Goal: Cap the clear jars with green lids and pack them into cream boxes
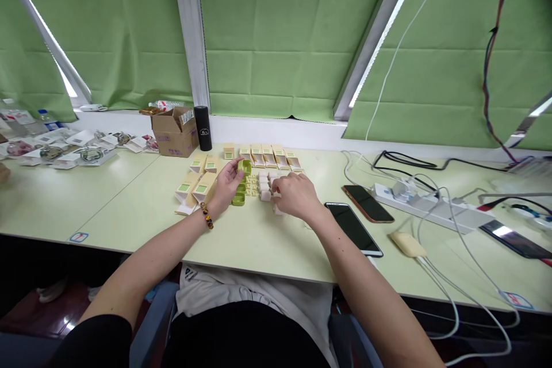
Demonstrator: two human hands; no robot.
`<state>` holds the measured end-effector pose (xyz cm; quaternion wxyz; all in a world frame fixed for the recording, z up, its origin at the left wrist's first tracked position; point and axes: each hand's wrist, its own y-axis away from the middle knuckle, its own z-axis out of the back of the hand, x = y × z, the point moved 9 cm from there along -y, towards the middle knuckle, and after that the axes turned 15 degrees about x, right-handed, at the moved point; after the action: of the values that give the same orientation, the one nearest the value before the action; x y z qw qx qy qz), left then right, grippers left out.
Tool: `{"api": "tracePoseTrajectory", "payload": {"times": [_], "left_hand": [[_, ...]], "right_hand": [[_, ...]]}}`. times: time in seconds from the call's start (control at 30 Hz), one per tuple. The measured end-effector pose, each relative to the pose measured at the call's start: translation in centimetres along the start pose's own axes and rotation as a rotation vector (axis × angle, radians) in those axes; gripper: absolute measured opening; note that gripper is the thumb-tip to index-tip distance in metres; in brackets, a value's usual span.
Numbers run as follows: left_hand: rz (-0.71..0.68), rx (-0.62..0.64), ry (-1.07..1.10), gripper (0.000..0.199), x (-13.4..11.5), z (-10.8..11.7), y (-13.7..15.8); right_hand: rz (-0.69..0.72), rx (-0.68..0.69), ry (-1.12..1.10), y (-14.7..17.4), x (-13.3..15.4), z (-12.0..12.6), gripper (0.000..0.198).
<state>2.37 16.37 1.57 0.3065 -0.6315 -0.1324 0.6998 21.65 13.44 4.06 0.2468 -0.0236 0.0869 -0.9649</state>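
Green blinds point(293, 34) behind, pale desk point(259, 247) in front. Green case point(244, 167) is in the left hand point(226, 187), at the far end of a column of other cases point(238, 200). Left grip: closed on the case, thumb on the near side. Right hand point(297, 192) is at the white blocks point(264, 196), fingers curled down and nearly together; can't tell if one is pinched, the hand hides it. Small yellow pieces point(251, 186) sit between cases and blocks.

Step in hand, my read: left keeps the case steady, right works the blocks. Next move calls for a narrow pinch and a straight lift; blocks stand close, neighbours could get knocked.

Further out: cream boxes point(185, 188) left, more in a row point(269, 156) behind. Phones point(351, 227) and power strip point(457, 215) right, carton point(172, 137) and black cylinder point(202, 128) back left.
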Motion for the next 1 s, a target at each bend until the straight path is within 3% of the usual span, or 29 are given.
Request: {"api": "tracePoseTrajectory", "payload": {"times": [0.13, 0.27, 0.37, 0.47, 0.57, 0.67, 0.73, 0.83, 1.0], "left_hand": [[0.007, 0.012, 0.009, 0.057, -0.2, -0.3, 0.1], [-0.004, 0.031, 0.043, 0.059, -0.5, -0.6, 0.1], [-0.015, 0.019, 0.095, 0.058, -0.4, -0.6, 0.2], [-0.020, -0.023, 0.132, 0.055, -0.3, -0.2, 0.3], [-0.026, -0.060, 0.130, 0.052, -0.2, 0.3, 0.4], [-0.033, -0.087, 0.112, 0.054, -0.2, 0.7, 0.4], [-0.029, -0.097, 0.109, 0.057, -0.1, 0.8, 0.4], [-0.014, -0.091, 0.111, 0.060, 0.1, 0.8, 0.4], [0.032, -0.073, 0.161, 0.061, 0.9, 0.7, 0.5]], "right_hand": [[0.077, 0.026, 0.126, 2.1, 1.4, -1.0, 0.023], [0.034, 0.054, 0.216, 3.2, 1.8, -2.0, 0.015], [0.018, 0.116, 0.148, 3.2, 1.7, -1.6, 0.015], [0.017, 0.089, -0.165, 2.5, 1.1, 0.1, 0.023], [0.115, -0.005, -0.819, 0.8, 0.4, 1.5, 0.026], [0.237, -0.031, -1.535, -1.5, 0.5, 0.8, 0.040], [0.275, -0.044, -1.834, -2.7, 0.9, 0.0, 0.042], [0.273, -0.040, -2.004, -3.7, 1.5, -1.6, 0.039], [0.243, -0.152, -2.066, -3.6, 0.5, -3.6, 0.043]]}}
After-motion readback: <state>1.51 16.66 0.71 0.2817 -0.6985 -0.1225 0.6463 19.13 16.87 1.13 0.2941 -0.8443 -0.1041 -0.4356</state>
